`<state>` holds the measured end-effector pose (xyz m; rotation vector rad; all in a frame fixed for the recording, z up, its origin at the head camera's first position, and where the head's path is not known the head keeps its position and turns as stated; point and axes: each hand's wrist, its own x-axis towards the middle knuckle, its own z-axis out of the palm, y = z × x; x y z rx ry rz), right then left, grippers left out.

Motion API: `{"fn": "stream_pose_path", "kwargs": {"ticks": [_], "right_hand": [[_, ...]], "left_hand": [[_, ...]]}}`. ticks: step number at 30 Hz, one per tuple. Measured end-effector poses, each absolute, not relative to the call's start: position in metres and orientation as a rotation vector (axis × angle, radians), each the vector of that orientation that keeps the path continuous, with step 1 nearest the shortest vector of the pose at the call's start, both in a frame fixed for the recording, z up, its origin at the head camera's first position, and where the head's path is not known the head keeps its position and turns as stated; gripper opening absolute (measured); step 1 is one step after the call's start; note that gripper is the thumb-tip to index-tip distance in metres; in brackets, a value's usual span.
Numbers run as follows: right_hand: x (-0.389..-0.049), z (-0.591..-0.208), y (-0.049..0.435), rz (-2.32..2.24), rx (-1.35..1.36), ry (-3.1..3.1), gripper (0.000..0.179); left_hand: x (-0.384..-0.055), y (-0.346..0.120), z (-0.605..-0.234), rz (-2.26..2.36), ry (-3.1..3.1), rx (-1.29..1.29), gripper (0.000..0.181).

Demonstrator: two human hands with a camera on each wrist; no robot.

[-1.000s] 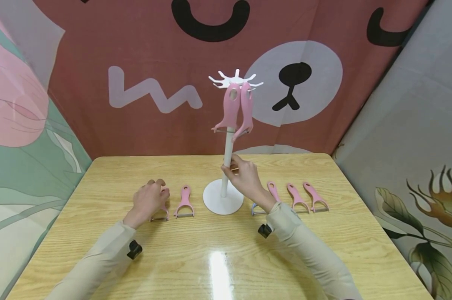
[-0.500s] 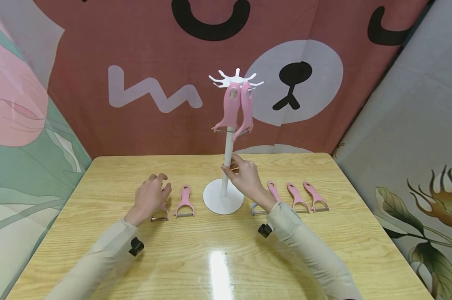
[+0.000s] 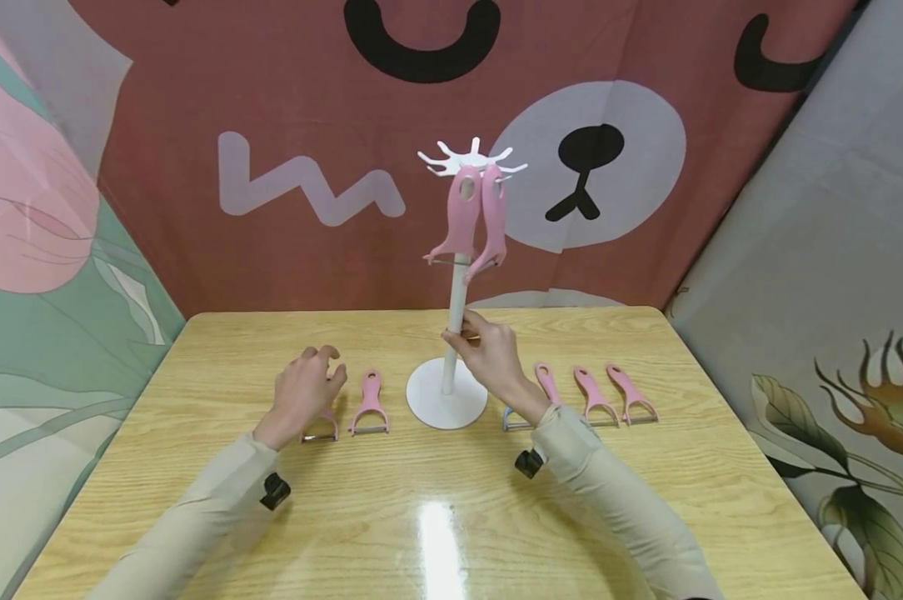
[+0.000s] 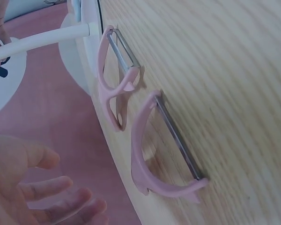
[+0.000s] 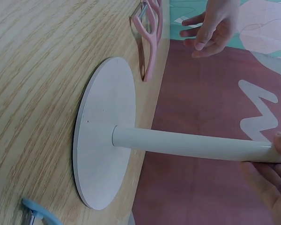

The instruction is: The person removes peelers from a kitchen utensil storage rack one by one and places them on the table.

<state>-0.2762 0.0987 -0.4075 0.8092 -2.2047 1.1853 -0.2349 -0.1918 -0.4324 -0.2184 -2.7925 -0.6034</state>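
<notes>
My left hand (image 3: 301,392) hovers with fingers loosely bent above the leftmost pink peeler (image 4: 138,164), hiding its handle in the head view. In the left wrist view that hand (image 4: 18,183) is apart from the peeler and has nothing in it. A second pink peeler (image 3: 371,393) lies just to the right. With thumb and fingers my right hand (image 3: 492,358) grips the white pole (image 3: 457,296) of a hook stand, whose round base (image 5: 103,159) rests on the table. Two pink peelers (image 3: 463,212) hang from the white hooks (image 3: 472,158) on top.
To the right of the stand lie a peeler with a blue head (image 3: 546,382), partly behind my right forearm, and two all-pink peelers (image 3: 590,390). Patterned cloths hang behind and beside the wooden table (image 3: 331,517).
My left hand has risen slightly and shifted a little to the right, its fingers spreading more. The right hand, the stand and the peelers have not moved.
</notes>
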Motion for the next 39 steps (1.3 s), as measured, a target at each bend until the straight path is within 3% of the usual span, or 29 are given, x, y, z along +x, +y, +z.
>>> {"fn": "stream_pose_path", "kwargs": {"ticks": [30,39], "right_hand": [[-0.277,-0.409,0.096,1.158,0.718,-2.185,0.024],[-0.282,-0.403,0.102,1.411,0.859,-2.255,0.028]], "left_hand": [[-0.240,-0.183,-0.423,-0.636,-2.761,-0.264,0.030],[-0.243,-0.177,-0.416,-0.705,-2.651,-0.328,0.022]]}}
